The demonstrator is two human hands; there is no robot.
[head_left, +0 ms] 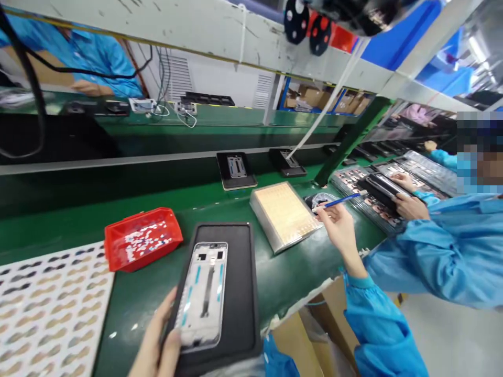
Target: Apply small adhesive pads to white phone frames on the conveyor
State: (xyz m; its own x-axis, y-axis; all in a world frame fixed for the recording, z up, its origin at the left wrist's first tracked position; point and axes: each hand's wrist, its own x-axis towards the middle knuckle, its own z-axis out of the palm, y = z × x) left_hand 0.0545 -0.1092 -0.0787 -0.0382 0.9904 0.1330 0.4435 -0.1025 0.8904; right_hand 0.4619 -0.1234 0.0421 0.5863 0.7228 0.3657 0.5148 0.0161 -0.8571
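My left hand (160, 335) grips the lower left edge of a black tray (239, 293), thumb over the rim. In the tray lies a silver phone frame (203, 298) with light-blue strips and a dark band down its middle. Out to the right, my right hand (338, 230) pinches a slim blue pen-like stick (341, 201) with pale ends, held above the table. Just left of that hand sits a block-shaped stack of yellowish sheets (283, 212) in clear wrapping. Behind the hand is a small dark and clear plastic bundle (320, 199).
A red bin (143, 238) holds small white pieces. Left of it lies a white sheet with die-cut pieces (51, 309). Black trays with phone frames (237, 170) stand along the back. A green post (349, 141) rises at right, beside a co-worker's blue sleeves (432, 251) and hands.
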